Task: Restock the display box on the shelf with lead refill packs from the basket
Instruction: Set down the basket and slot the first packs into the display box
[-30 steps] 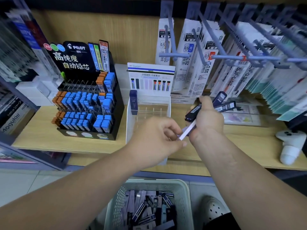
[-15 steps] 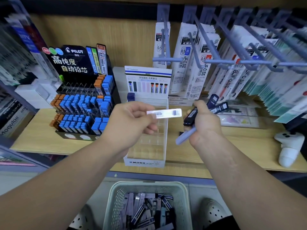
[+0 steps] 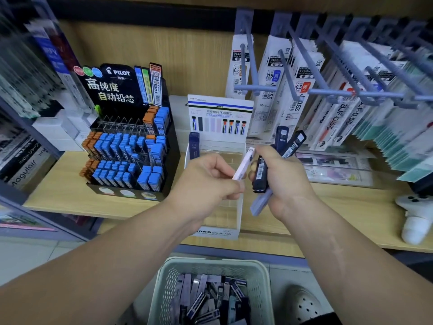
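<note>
Closest to you, the basket (image 3: 161, 292) on the floor holds lots of lead refill packs (image 3: 206, 299). Above it, your left hand (image 3: 206, 184) pinches 1 pale pink pack (image 3: 243, 164) by its lower end. The pack tips up and to the right. Your right hand (image 3: 288, 181) is curled around a bunch of packs (image 3: 260, 174). Most are dark, and 1 light purple one sticks out the bottom.

Both hands are over the clear display box (image 3: 215, 232) on the wooden shelf (image 3: 58, 191). The box looks almost empty, with only 1 dark blue pack (image 3: 194, 145) standing in its back left corner.

So I think you are at the putting-in step, with most of the job left. Next, stand the pink pack up straight and slide it down into a slot, maybe the one that matches the card (image 3: 220, 118) behind.
</note>
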